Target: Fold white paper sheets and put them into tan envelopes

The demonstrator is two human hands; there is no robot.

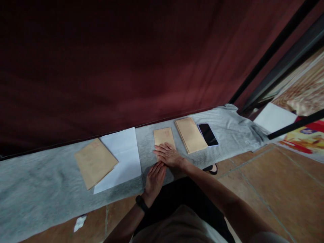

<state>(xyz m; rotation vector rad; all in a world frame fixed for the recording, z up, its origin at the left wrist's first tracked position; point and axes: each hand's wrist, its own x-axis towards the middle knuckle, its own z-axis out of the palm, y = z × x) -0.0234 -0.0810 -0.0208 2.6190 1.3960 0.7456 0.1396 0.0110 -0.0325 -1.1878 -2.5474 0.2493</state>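
Note:
A tan paper envelope [164, 135] lies on the grey cloth in front of me, its lower part covered by my hands. My right hand [167, 154] rests flat across it, fingers stretched out to the left. Just below, my left hand [155, 177] touches the envelope's near end with its fingers extended, close against the right hand. To the right is a stack of tan envelopes [191, 135]. On the left, more tan envelopes [96, 162] overlap white paper sheets [124, 157].
A dark-screened phone [208, 134] lies right of the envelope stack. The grey cloth [45, 189] covers a long narrow surface along a dark red curtain [141, 67]. A white scrap [80, 222] lies on the tiled floor [273, 189]. Dark bars [275, 47] stand at the right.

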